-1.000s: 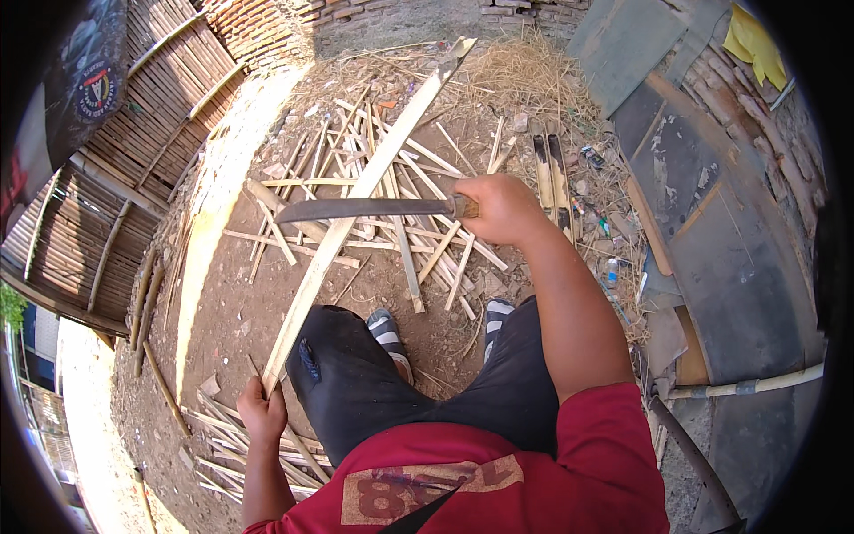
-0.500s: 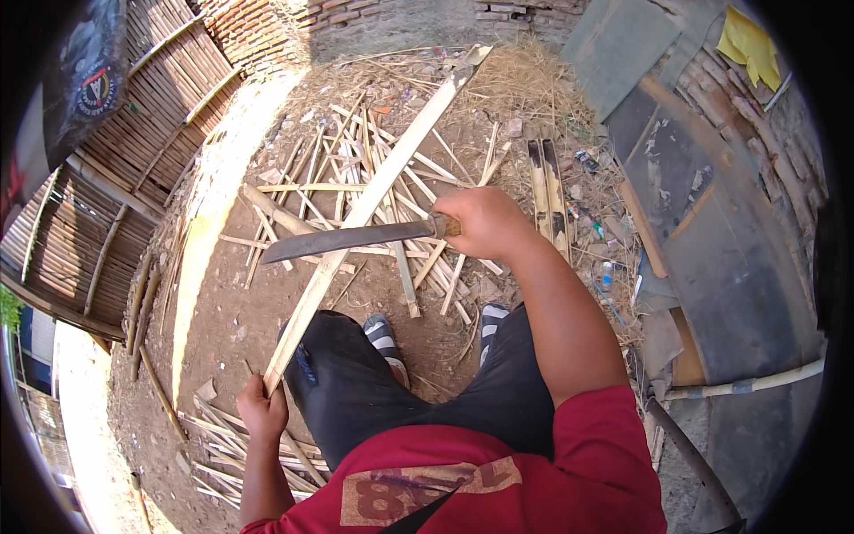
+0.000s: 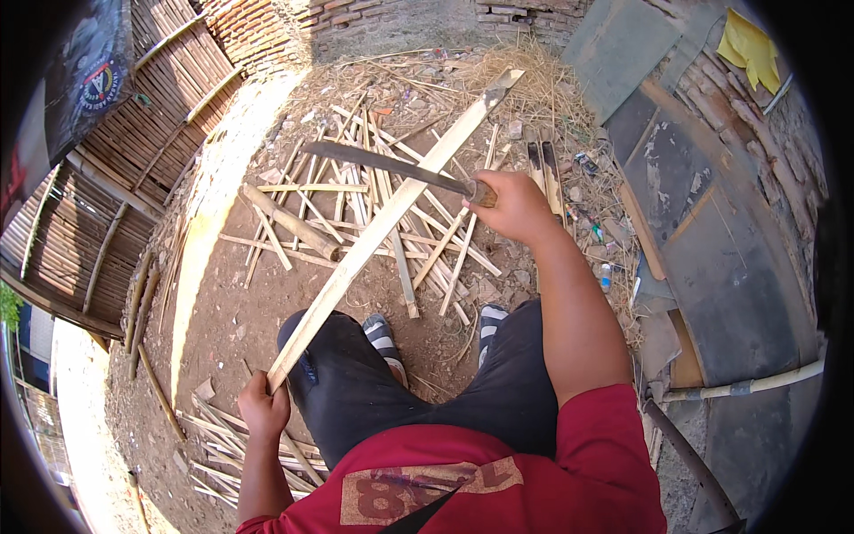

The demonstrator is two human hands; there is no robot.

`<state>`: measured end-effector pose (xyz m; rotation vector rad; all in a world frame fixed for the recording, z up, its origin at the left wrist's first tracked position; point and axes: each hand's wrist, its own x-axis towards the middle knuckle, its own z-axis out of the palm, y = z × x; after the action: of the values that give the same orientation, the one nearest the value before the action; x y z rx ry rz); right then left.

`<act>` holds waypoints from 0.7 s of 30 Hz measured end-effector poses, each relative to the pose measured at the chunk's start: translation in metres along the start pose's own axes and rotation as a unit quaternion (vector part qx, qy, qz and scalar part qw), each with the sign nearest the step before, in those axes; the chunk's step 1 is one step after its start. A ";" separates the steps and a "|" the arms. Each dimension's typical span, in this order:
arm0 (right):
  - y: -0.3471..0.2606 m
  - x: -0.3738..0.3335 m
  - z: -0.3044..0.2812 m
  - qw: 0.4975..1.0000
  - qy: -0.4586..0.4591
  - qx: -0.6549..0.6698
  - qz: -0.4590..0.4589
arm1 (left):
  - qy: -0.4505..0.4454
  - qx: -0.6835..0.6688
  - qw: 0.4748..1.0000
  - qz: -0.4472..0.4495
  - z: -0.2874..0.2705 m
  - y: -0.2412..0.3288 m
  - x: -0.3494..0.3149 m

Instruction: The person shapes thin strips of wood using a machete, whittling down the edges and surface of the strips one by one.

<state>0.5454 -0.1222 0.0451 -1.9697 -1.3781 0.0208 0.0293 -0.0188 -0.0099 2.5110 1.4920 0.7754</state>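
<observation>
Grasping the dark, wood-handled knife (image 3: 387,163) at centre: right hand (image 3: 514,206). Left hand (image 3: 264,405), lower left, clenches flat, straight-edged bamboo strip (image 3: 356,254) slanting toward upper centre; knife overlaps it, contact unclear. Rough dirt (image 3: 227,307) spreads left.

Shirt numerals (image 3: 391,500); lettered banner emblem (image 3: 104,83)

Knife (image 3: 382,163) over strip (image 3: 356,262), both over main pile (image 3: 402,267) on ground (image 3: 222,311); log (image 3: 291,222) at pile's L side. 2nd pile (image 3: 236,445) just L of L leg (image 3: 351,392). Wall (image 3: 382,40) behind main pile, straw (image 3: 534,76) btwn. Panels (image 3: 738,267) far R, fence (image 3: 169,98) far L.
</observation>
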 end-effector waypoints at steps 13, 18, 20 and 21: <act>0.047 0.002 -0.009 0.981 0.118 -0.014 0.150 | -0.007 0.001 1.000 -0.009 -0.007 -0.005 -0.008; -0.004 0.001 -0.003 0.999 -0.036 0.004 0.029 | -0.020 -0.009 1.000 -0.014 0.003 -0.001 -0.002; -0.018 0.001 0.005 0.993 -0.092 -0.026 -0.066 | -0.020 -0.013 1.000 -0.017 0.001 0.003 0.000; -0.023 0.000 0.006 0.991 -0.093 -0.039 -0.087 | -0.021 -0.012 0.999 -0.021 -0.002 0.004 0.000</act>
<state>0.5250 -0.1151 0.0538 -1.9428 -1.6919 0.0726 0.0311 -0.0210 -0.0071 2.4553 1.5061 0.7244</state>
